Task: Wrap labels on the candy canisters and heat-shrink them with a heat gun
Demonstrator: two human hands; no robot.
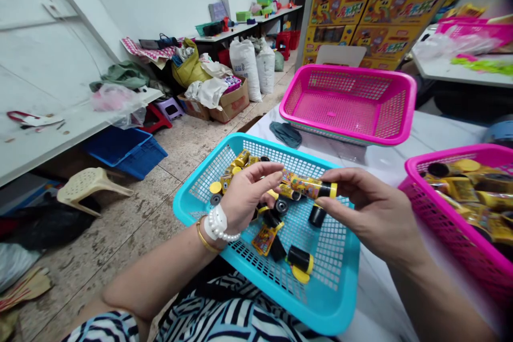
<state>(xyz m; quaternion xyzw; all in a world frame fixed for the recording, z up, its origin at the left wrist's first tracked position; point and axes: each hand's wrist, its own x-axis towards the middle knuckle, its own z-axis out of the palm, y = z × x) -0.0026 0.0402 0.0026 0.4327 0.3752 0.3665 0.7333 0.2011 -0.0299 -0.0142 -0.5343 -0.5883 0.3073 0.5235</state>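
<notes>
Above a bright blue, perforated plastic basket (348,283), head view, we have one slim yellow printed tube with a black band and yellow end (310,188) held up between two bare hands, roughly level, clear of the pile. Step in hand, as we judge it: handling this single piece at both ends. Next move, we'd say, calls for a steady pinch at the capped end and the free end lined up with the other fingertips.

Grip: we mark the right hand (374,211) as pinching the tube by its black-and-yellow end, thumb below, fingers above, parted only by the tube's thickness. On the left hand (243,195), thumb and forefinger come close together right at the tube's other end; we cannot tell whether they pinch it or just sit beside it.

Below, in the basket, we note a short black cylinder with a yellow rim (298,259), a flat yellow disc (300,276) beside it, a round black ridged cap (281,206) and more printed pieces, partly behind the left hand. On the white marbled table, we see a bright pink mesh basket (340,109) beyond and a second pink basket (444,219) of similar pieces at the right.
</notes>
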